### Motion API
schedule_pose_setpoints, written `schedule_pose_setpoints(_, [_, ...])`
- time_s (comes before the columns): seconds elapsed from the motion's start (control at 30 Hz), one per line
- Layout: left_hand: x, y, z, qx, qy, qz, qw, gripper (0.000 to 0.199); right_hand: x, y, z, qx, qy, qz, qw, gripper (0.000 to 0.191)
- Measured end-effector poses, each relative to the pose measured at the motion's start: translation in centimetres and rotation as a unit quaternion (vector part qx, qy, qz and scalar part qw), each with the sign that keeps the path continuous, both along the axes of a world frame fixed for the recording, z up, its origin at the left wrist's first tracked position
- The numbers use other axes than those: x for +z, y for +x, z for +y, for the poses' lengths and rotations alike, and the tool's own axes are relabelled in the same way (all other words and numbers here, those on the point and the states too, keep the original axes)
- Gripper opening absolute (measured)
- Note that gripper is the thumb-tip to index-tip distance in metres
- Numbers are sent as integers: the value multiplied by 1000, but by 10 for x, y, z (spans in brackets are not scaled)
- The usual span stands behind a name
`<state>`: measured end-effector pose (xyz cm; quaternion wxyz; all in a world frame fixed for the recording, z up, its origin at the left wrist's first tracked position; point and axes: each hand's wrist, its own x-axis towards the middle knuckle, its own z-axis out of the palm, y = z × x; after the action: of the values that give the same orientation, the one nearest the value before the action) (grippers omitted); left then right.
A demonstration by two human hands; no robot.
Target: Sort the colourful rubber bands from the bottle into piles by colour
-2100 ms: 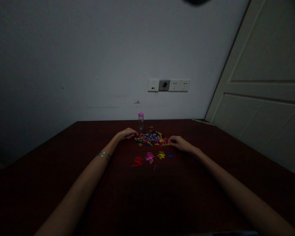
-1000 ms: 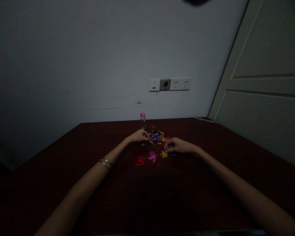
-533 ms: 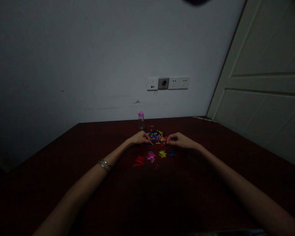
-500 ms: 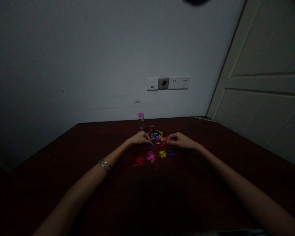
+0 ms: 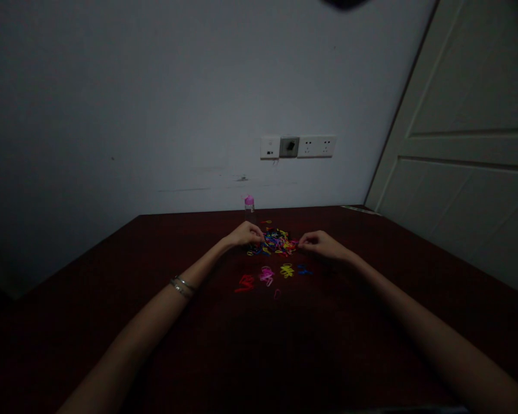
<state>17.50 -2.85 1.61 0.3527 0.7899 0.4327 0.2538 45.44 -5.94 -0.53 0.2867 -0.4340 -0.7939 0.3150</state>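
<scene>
A mixed pile of small coloured rubber bands (image 5: 278,241) lies toward the back of the dark red table. At the pile's left edge is my left hand (image 5: 244,234), its fingers curled together; what they pinch, if anything, is too small to make out. My right hand (image 5: 322,244) is at the right edge, thumb and fingertips closed on a reddish band at the pile's rim. Nearer to me lie separate groups: red bands (image 5: 246,282), pink bands (image 5: 266,275), yellow bands (image 5: 287,270) and blue bands (image 5: 304,269). One dark pink band (image 5: 277,293) lies alone.
A clear bottle with a pink cap (image 5: 249,201) stands behind my left hand, its lower part partly hidden. The table (image 5: 190,356) meets a pale wall with a row of sockets (image 5: 297,147). A panelled door (image 5: 466,190) rises on the right.
My left hand has shifted slightly up and away, uncovering bands at the pile's lower left. My right hand has drawn a little to the right. The view has shifted slightly.
</scene>
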Motion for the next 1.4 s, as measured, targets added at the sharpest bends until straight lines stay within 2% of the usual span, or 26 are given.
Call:
schedule_pose_setpoints(0.2, [12, -1, -1, 36, 1, -45, 998, 21, 2, -7, -3, 3, 8, 2, 1000, 24])
schedule_pose_setpoints(0.33, [15, 11, -9, 34, 22, -58, 998, 21, 1, -6, -3, -7, -5, 12, 1000, 26])
schedule_pose_setpoints(0.43, [11, 30, -19, -4, 31, -48, 998, 20, -3, 5, 4, -31, -2, 8, 999, 27])
schedule_pose_setpoints(0.7, [-3, 85, -48, -121, -2, 6, 993, 18, -12, 27, 17, -84, 61, -28, 994, 27])
schedule_pose_setpoints(0.83, [-9, 99, -54, -156, 13, 41, 987, 17, -16, 28, 20, -75, 89, -60, 991, 25])
schedule_pose_setpoints(0.97, [-16, 103, -53, -178, 30, 62, 982, 20, -20, 25, 22, -50, 118, -73, 989, 24])
schedule_pose_setpoints(1.17, [-10, 90, -33, -123, 25, 4, 992, 27, -27, 18, 19, -27, 143, -123, 982, 23])
schedule_pose_setpoints(1.4, [2, 50, -1, 17, 48, -60, 997, 24, -29, 16, 18, -22, 152, -140, 978, 21])
